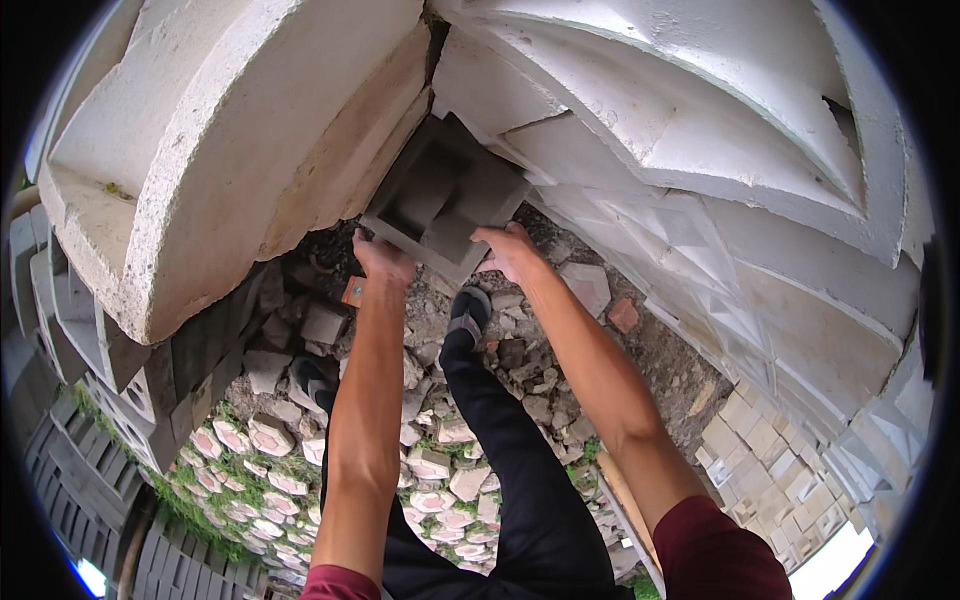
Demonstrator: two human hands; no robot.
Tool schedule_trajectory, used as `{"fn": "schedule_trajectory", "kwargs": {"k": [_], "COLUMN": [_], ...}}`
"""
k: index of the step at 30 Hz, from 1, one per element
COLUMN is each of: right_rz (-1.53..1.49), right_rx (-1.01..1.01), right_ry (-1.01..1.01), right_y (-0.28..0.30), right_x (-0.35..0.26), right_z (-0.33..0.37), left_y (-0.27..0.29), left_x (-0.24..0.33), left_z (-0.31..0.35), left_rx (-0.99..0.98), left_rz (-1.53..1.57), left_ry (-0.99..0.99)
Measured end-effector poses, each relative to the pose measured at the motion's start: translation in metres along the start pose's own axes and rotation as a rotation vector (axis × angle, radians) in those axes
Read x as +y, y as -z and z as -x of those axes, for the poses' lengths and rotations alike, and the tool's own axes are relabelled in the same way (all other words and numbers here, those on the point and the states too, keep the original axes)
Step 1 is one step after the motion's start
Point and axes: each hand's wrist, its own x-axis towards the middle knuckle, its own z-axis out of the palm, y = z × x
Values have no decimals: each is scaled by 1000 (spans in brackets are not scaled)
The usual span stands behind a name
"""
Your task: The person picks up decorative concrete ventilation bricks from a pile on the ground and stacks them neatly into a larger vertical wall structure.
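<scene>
Both my arms reach forward to a grey hollow concrete block [443, 197], held up in front of me in the gap between stacked pale concrete pieces. My left hand [382, 259] grips the block's lower left edge. My right hand [511, 250] grips its lower right edge. The block's open cavities face me. My legs in dark trousers and dark shoes [468, 312] stand on rubble below the block.
Large curved whitish concrete slabs [230, 130] are stacked on the left, and moulded white panels [760, 230] lean on the right. Broken bricks and stones [530, 380] cover the ground. Grey blocks [60, 330] are piled far left, square pavers [770, 460] at the lower right.
</scene>
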Motion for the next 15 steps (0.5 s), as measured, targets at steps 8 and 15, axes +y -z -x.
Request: {"fn": "schedule_trajectory", "kwargs": {"k": [8,15], "right_rz": [-60,108], "right_rx": [71,361], "right_ry": [112,216], "right_y": [-2,-31], "right_x": [6,46], "right_z": [0,60], "left_y": [24,43], "left_x": [-5,-6], "left_z": [2,84], "left_rx": [40,-64], "left_rz": [-242,-268], "left_ry": [-3,15]}}
